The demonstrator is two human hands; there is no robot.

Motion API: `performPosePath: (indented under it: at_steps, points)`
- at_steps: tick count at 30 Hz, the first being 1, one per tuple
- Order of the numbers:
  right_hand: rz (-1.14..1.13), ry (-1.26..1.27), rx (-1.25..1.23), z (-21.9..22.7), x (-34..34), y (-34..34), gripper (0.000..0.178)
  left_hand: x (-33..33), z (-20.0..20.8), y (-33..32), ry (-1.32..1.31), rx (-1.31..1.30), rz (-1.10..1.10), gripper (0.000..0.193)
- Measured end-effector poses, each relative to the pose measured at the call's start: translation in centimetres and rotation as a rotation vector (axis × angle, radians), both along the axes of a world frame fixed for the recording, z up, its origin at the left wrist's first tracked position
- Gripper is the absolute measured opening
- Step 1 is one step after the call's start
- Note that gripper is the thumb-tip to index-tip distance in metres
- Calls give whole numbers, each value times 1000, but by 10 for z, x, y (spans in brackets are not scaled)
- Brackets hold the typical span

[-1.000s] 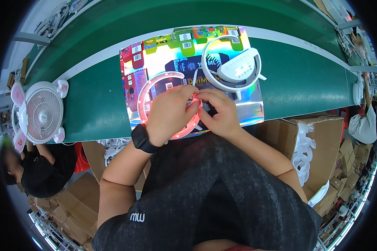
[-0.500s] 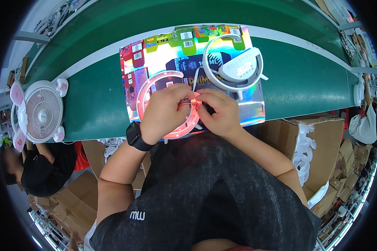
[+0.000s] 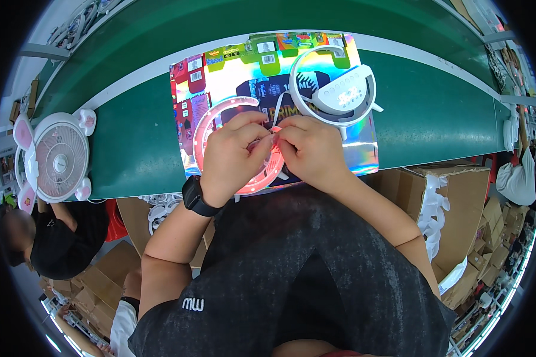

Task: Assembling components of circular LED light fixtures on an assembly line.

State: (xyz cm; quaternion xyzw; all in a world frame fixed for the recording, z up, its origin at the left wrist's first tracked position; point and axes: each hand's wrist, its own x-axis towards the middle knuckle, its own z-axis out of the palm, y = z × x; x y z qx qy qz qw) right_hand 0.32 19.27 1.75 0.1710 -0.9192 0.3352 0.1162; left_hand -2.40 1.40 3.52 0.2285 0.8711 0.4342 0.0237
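My left hand (image 3: 235, 156) and my right hand (image 3: 312, 152) meet with their fingertips pinched close together above a C-shaped ring lit red (image 3: 203, 132). What they pinch is too small and covered to make out. A white cable (image 3: 277, 112) runs from a lamp down to my fingertips. That white round lamp (image 3: 346, 95), with a glowing display panel inside its ring, stands on small feet just beyond my right hand. My hands hide part of the red ring's right side. Both objects rest on a shiny, colourful printed sheet (image 3: 220, 80).
A white fan with pink animal ears (image 3: 61, 156) stands at the left of the green table (image 3: 134, 143). Below the table's right edge, a cardboard box (image 3: 461, 202) holds white curved parts (image 3: 433, 214). Another person in a black top (image 3: 62, 244) is at the lower left.
Both hands have risen slightly away from me, and their fingertips have drawn closer together. At the lower left, a person's leg and pale shorts have come into view.
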Motion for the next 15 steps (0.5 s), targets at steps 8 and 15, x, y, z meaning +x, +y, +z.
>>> performPosePath:
  at_steps: [8,15]
  points:
    - [-33,6,-175,-6,1,-1,5,-6,-1,-2,-337,-6,-5,23]
    - [0,30,-95,-5,0,-2,7,-8,-1,3,-386,21,-32,29]
